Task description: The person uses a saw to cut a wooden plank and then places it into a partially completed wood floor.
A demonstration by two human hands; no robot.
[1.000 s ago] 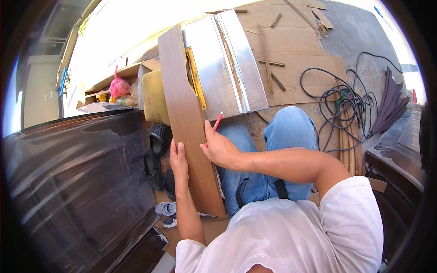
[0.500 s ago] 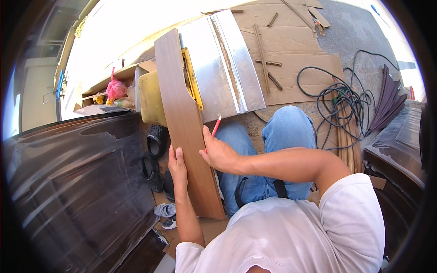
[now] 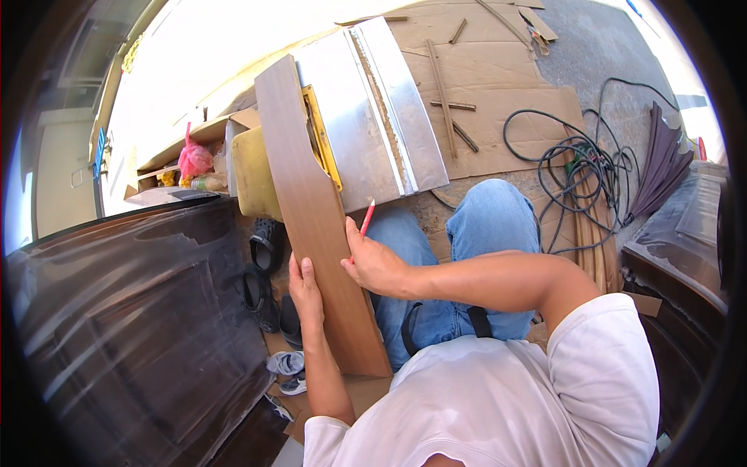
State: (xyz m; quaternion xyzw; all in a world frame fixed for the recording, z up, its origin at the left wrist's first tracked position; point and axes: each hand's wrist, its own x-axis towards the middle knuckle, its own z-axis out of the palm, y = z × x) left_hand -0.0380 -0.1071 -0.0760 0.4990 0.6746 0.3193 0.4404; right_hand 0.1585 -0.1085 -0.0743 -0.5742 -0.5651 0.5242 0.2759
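A long brown wooden board (image 3: 303, 183) with a notch cut in its right edge slants from the metal-topped table saw (image 3: 358, 117) down beside my lap. My left hand (image 3: 306, 292) grips the board's left edge, thumb on top and the other fingers hidden beneath. Across from it, my right hand (image 3: 377, 261) rests on the right edge and holds a red pencil (image 3: 368, 215), its tip pointing up and away from the board. A yellow saw insert plate (image 3: 322, 140) shows along the board's far right edge. The board covers part of the saw top.
Wood strips (image 3: 442, 97) lie on flattened cardboard (image 3: 506, 124) beyond the saw. A coiled dark cable (image 3: 580, 163) and a folded umbrella (image 3: 661, 167) are at right. Wrapped dark panels (image 3: 140, 311) stand at left, near black clogs (image 3: 261, 300). A pink bag (image 3: 194, 159) sits in a box.
The board's far end has shifted slightly left and its near end slightly right. Both hands keep their hold on the board and pencil.
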